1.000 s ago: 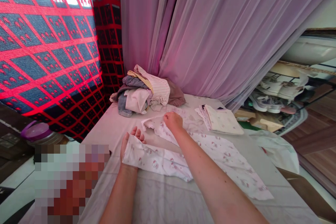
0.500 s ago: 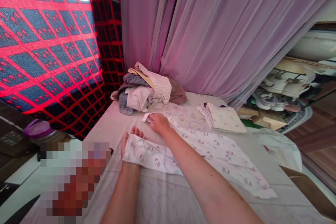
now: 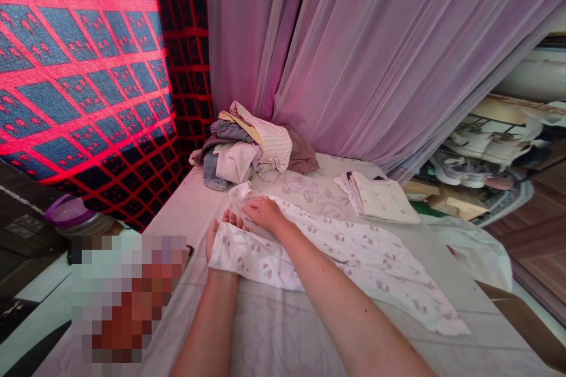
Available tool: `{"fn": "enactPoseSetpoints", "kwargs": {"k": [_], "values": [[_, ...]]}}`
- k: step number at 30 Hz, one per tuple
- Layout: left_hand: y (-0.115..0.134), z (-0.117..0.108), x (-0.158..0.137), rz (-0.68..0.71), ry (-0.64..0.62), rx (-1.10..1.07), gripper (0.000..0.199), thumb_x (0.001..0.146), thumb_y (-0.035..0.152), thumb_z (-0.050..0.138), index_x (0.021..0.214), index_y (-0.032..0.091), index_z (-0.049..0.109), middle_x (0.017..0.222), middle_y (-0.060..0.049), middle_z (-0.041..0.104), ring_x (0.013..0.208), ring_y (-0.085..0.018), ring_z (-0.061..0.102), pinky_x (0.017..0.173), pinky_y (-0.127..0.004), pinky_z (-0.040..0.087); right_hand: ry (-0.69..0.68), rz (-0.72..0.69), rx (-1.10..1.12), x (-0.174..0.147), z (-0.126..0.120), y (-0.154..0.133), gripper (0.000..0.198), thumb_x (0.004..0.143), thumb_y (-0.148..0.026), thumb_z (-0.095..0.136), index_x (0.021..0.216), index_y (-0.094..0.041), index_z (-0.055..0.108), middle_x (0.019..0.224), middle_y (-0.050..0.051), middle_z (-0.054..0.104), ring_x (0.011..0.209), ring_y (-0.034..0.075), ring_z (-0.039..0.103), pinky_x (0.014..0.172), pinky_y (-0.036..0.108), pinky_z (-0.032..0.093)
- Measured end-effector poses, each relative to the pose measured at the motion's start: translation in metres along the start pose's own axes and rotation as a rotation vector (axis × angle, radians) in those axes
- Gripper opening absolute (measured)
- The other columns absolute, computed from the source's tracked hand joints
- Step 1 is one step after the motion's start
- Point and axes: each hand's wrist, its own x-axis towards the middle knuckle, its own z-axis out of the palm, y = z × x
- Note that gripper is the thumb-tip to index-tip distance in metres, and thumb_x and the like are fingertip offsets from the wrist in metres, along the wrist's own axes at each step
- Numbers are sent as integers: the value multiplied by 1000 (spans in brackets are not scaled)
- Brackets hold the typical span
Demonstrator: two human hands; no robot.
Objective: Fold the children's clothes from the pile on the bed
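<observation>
White trousers [image 3: 336, 241] with a small pink-and-red cartoon cat print lie stretched across the bed, their two legs pointing towards me and apart at the ends. My left hand [image 3: 232, 219] is palm up, its palm covered by the end of the nearer leg, with fingertips and thumb showing past the fabric, apart and loosely bent. On the farther leg rests my right hand [image 3: 265, 214], back up, its fingers bent together on the cloth near the cuff. Its fingertips are partly hidden.
A heap of clothes [image 3: 252, 144] sits at the bed's back left corner. Folded clothes [image 3: 384, 197] lie on the right. Purple curtains [image 3: 354, 59] hang behind, and a red-and-dark checked cloth [image 3: 88, 82] hangs left. Shoes [image 3: 473, 171] stand on a rack beyond the bed.
My right hand has come off the cuff's end and shifted slightly along the farther leg; that cuff now lies flatter and farther out. My left hand stays under the nearer leg.
</observation>
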Motion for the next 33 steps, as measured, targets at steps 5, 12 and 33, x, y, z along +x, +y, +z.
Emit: {"fn": "enactPoseSetpoints", "kwargs": {"k": [5,12,33], "values": [[1,-3,3,9,-29,18,28,93,33,40,99,23,65,80,-5,71,72,-17,69,75,-33,57,-64,31,-70,-3,10,3,39,98,-37,34,128,-30,58,145,1,47,134,20,38,111,42,24],[2,3,3,49,107,0,26,89,31,43,100,21,65,90,-6,72,84,-21,70,79,-38,55,-59,83,-61,6,-4,0,40,98,-38,29,125,-32,59,132,1,60,124,20,50,105,40,34],[-3,9,0,55,216,23,18,86,32,50,101,23,56,134,-15,54,123,-34,53,92,-53,50,148,326,53,18,-10,19,38,90,-27,44,127,-28,55,106,-1,72,99,15,64,83,23,44]]}}
